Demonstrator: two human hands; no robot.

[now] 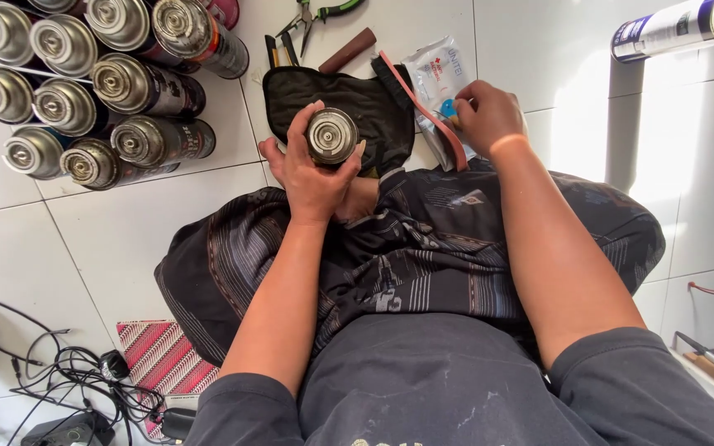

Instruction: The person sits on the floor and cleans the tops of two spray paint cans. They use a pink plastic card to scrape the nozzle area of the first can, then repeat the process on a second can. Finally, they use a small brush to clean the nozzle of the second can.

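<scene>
White tiled floor (126, 239), person seated on it, lap covered by a dark patterned sarong (423, 256). Upper left: cluster of about ten metal spray cans (92, 83) standing upright, close-packed and touching, all uncapped with valve stems exposed; contents not visible. One more spray can with blue and white label (679, 26) at upper right, partly cut off by the frame edge. Dark cloth pouch (365, 111) lies open on the tiles ahead of the knees; interior in shadow, contents cannot be made out. Left hand (311, 169) wrapped closed around the body of a single spray can (332, 135), held upright over the pouch edge, top toward camera, most of the body hidden by fingers. Right hand (489, 116) pinched shut on a small blue item (448, 108) at the mouth of a clear plastic packet (437, 78); item too small to identify. Brush with red-brown back (423, 107) lies between pouch and packet. Green-handled pliers (317, 14) and a brown block (347, 50) above the pouch. Lower left: striped red mat (159, 359), tangle of black cables (68, 380)
</scene>
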